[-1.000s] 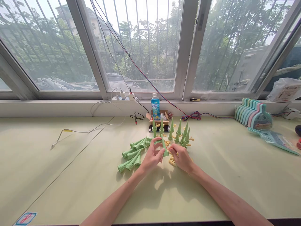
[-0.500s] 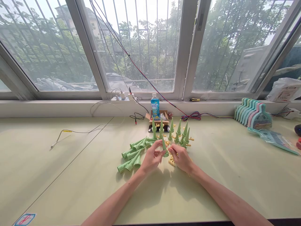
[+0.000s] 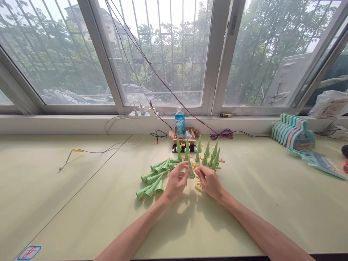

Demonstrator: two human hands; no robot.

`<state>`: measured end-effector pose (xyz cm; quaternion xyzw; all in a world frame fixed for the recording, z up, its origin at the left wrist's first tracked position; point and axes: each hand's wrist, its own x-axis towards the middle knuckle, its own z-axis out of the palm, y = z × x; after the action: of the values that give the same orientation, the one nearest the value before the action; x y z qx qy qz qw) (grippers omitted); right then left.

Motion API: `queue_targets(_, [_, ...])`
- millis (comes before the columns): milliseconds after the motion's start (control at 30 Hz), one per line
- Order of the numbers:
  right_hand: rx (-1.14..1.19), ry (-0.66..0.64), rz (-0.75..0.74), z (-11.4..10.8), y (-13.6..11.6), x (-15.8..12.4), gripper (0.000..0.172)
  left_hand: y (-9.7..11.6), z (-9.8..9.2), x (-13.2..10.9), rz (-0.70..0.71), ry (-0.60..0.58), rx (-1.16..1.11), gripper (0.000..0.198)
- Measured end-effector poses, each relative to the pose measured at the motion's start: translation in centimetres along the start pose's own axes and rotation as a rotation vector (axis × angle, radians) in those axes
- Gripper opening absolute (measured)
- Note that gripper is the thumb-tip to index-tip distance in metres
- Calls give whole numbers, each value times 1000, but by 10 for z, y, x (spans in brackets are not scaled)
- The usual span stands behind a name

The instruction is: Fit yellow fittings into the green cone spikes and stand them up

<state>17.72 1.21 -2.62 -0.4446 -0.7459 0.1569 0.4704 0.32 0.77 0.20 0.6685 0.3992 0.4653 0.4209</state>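
A green cone-shaped watering spike [image 3: 190, 170] stands point up, held by its side in the fingers of my left hand [image 3: 177, 181]. My right hand [image 3: 210, 181] is closed in a pinch at the right side of the spike's base; what lies between its fingertips is hidden. Yellow plastic valves [image 3: 199, 187] lie in a small heap beside and partly under my right hand. To the left, several loose green spikes [image 3: 153, 178] rest on their sides. Behind my hands, several spikes fitted with yellow valves [image 3: 207, 151] stand upright.
A blue-labelled bottle [image 3: 179, 123] and an open cardboard box [image 3: 193, 137] stand at the back, behind a black phone [image 3: 192, 148]. Cables [image 3: 221, 134] run along the wall. Dustpan-shaped pieces [image 3: 295, 131] and a packaged one [image 3: 317, 161] are on the right.
The spike has shifted slightly up, and the fingers of my left hand have moved a little around it. My right hand stays almost in place.
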Motion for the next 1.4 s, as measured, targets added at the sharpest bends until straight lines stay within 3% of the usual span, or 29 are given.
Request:
queue_targets(367, [-68,19,-81,0,1,1,30,0,1,6,-230,-2,-239,42])
queue_targets(600, [-120,-32,-137,-1,-2,0,33,-1,-1,5,-318,-96,-325,51])
queue_targets(1100, [-60,-38,-64,-2,3,-2,34,-1,-5,6,-316,-181,-316,51])
queue_targets(1400, [-39,-8,-41,-4,0,0,34,-5,-2,1,-158,-175,-135,50])
